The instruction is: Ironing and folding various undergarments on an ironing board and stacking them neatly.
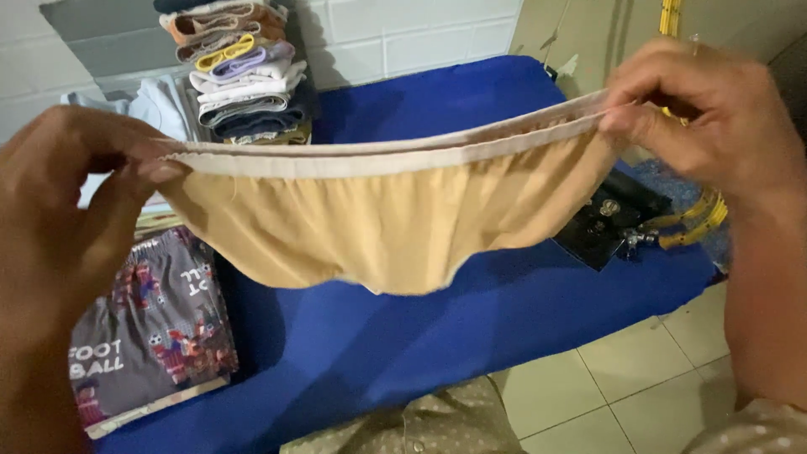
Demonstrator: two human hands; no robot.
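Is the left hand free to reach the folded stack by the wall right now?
Probably not: the left hand pinches the beige garment's waistband, as does the right hand. The folded stack lies beyond the stretched cloth.

Item: you hold 1 pair of beige underwear (387, 227) stretched out in the air above the blue table (471, 328).
Look: thin tan fabric with a paler elastic waistband, slightly gathered.
Pose: waistband on top, pulled taut and nearly level; the body sags below in a curve.
Grip: your left hand (76, 210) pinches 1 end, your right hand (706, 118) the other.
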